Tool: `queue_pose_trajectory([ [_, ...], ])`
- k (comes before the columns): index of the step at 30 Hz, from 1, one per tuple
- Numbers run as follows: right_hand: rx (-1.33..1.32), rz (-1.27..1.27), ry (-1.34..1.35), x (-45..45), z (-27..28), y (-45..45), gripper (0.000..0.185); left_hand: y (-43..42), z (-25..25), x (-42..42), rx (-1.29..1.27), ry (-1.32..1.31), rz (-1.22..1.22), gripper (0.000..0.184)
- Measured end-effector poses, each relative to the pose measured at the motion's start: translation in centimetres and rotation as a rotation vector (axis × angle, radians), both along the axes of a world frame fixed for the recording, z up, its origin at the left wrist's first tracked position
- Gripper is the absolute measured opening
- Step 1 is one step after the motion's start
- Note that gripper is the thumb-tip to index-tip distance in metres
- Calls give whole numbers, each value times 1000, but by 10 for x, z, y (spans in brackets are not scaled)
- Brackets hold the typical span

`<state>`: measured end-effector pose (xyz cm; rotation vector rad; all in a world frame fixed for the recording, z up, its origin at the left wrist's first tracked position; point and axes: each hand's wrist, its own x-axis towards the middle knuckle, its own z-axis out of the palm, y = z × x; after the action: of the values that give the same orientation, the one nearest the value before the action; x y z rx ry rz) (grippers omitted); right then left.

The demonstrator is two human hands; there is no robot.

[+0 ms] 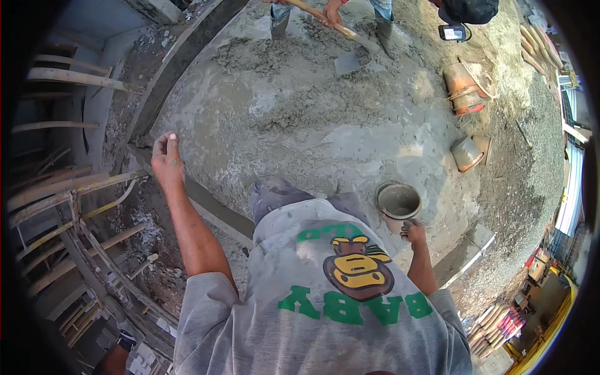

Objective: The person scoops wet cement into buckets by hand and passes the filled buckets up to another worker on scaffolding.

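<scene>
Counting outward from the right grip [413,232], I have one bucket [390,220] just beyond its curled fingers, mouth up, round, rim and wall caked in grey; I can't tell whether those fingers hold it or only rest against it. My left grip [167,161] is raised well to the left, narrow, fingertips drawn together, nothing visible between them. Farther beyond the right grip and to its right I count two more buckets [465,154] lying together, then a stack of orange containers [464,87] whose number I can't make out. One shovel [350,61] lies far ahead, held by a co-worker's two hands [332,12]. Two concrete kerbs bound the left grip: one beyond it [181,59], one nearer me [219,209]. Between both grips and the shovel, wet concrete [215,140] leaves wide open room.
</scene>
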<state>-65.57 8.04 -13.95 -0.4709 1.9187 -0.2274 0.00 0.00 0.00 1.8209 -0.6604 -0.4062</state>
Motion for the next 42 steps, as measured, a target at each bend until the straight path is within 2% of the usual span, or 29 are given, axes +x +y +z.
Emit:
queue_pose_trajectory([
  [2,-58,-107,88,-19,24,4,34,-4,-2,-29,55,16,-133,27],
  [3,110,-120,71,-83,18,47,32,20,10,-99,257,-24,-182,26],
  [4,141,-152,131,-104,18,38,27,16,4,-119,269,-14,-214,26],
  [7,230,-25,184,-170,11,1,26,12,1,-164,239,42,-174,26],
  [8,215,81,223,-186,5,-5,24,23,-1,-172,260,40,-152,25],
  [10,103,35,131,-198,-16,-28,24,37,-9,-176,279,9,-145,25],
  [11,-17,-25,111,-178,-9,-40,21,43,-11,-182,325,18,-138,25],
  [14,-82,-41,26,-127,-9,-64,26,49,-32,-195,359,71,-139,25],
  [16,-115,60,-93,-108,-24,-59,28,40,-36,-216,387,109,-232,25],
  [20,-41,229,-166,-91,-54,-48,25,23,-46,-240,417,192,-390,27],
  [22,7,264,-216,-94,-68,-46,24,37,-51,-241,379,172,-338,27],
  [26,43,437,-70,-124,-91,-71,24,101,-53,-236,458,181,-210,28],
  [29,56,385,42,-148,-94,-108,26,158,-64,-221,575,147,-71,27],
  [32,-130,247,14,-139,-63,-136,29,174,-70,-210,610,154,-76,27],
  [34,-239,178,-22,-118,-37,-142,31,157,-69,-209,598,158,-131,27],
  [37,-267,237,-21,-100,-25,-127,33,105,-64,-206,546,164,-239,28],
  [38,-250,189,-75,-103,-40,-114,31,93,-65,-206,525,171,-277,28],
  [41,-157,179,-13,-87,-49,-70,29,69,-84,-195,488,224,-384,28],
  [42,-126,148,-28,-85,-53,-52,27,63,-85,-195,537,243,-395,28],
])
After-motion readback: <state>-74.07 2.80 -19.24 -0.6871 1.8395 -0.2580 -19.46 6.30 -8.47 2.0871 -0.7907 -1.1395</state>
